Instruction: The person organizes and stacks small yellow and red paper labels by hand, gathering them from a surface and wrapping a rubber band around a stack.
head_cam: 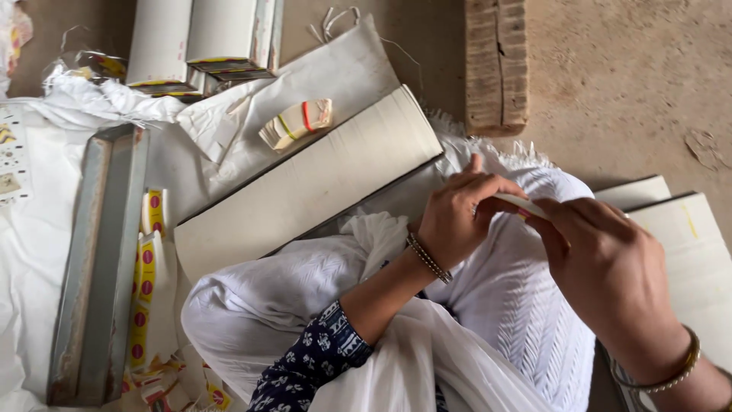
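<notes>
Both hands are gripping one pale folded card over white cloth.
The left hand (457, 217) and right hand (602, 267) are pinching the card (518, 204) between clamped fingers; a long cardboard block (305, 187) is lying just beyond the left fingertips.

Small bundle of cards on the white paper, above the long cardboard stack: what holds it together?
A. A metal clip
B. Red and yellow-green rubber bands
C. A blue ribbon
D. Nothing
B: the bundle of cards has a red band and a yellow-green band wrapped around it.
</notes>
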